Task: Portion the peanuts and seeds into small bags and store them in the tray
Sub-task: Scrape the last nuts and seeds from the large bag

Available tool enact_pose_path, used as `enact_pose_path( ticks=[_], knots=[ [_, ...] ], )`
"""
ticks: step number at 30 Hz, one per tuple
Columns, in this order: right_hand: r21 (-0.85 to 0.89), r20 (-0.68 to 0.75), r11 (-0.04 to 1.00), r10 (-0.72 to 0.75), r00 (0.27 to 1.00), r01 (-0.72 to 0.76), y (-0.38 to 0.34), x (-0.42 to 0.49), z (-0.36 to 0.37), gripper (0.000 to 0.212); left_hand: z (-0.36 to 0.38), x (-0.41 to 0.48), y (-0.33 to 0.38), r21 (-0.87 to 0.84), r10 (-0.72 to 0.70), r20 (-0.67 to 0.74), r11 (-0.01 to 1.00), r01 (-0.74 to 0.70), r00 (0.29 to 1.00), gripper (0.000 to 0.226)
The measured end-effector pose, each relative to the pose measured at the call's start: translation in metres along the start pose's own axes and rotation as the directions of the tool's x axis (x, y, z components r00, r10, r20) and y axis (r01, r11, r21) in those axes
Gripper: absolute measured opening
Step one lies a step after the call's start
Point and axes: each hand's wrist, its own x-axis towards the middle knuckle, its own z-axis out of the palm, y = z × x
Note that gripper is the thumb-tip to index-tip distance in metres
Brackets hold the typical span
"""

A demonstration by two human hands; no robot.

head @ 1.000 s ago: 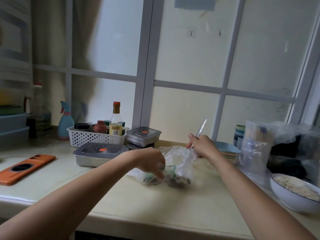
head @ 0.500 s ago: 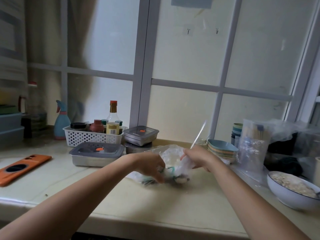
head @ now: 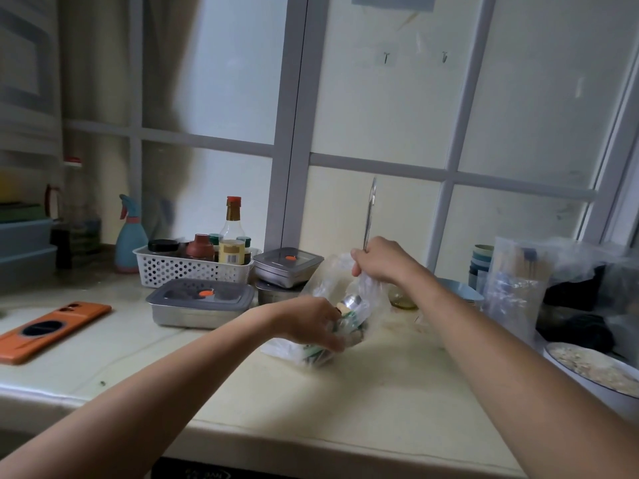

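Note:
A clear plastic bag (head: 332, 281) with nuts and seeds at its bottom lies in the middle of the counter. My left hand (head: 311, 324) grips the bag's lower part and holds it open. My right hand (head: 375, 259) grips a metal spoon (head: 369, 216) by its handle, which points straight up. The spoon's bowl sits inside the bag with a pale nut on it, just above my left fingers. A white bowl (head: 587, 385) of seeds stands at the right edge.
A lidded steel tray (head: 200, 302) and two stacked steel boxes (head: 287, 267) stand behind the bag. A white basket (head: 193, 267) of bottles, a spray bottle (head: 129, 236), an orange phone (head: 52, 326), stacked blue dishes (head: 460, 288) and clear bags (head: 515, 285) are around.
My right hand rose and turned the spoon handle from slanted to upright, lifting the spoon's bowl inside the bag. My left hand kept its hold on the bag.

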Motion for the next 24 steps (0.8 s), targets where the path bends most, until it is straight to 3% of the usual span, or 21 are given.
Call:
enact_pose_path(
  ticks=[8, 15, 19, 24],
  knots=[
    [-0.032, 0.004, 0.999, 0.027, 1.000, -0.027, 0.019, 0.001, 0.001, 0.041, 0.000, 0.002, -0.012, 0.016, 0.019, -0.002, 1.000, -0.019, 1.000, 0.034],
    [0.076, 0.043, 0.997, 0.002, 0.999, -0.005, 0.044, -0.001, 0.009, 0.048, 0.004, 0.003, -0.015, 0.012, 0.010, 0.040, 1.000, -0.010, 0.999, 0.032],
    [0.115, -0.024, 0.986, -0.116, 0.993, 0.118, 0.054, -0.002, 0.014, 0.045, 0.007, 0.004, -0.014, 0.019, -0.006, 0.049, 1.000, 0.005, 0.999, 0.030],
    [0.029, -0.024, 0.942, -0.333, 0.943, 0.333, 0.061, -0.006, 0.023, 0.035, 0.007, 0.003, -0.009, 0.024, -0.023, 0.059, 0.999, 0.022, 0.998, 0.039]
  ],
)
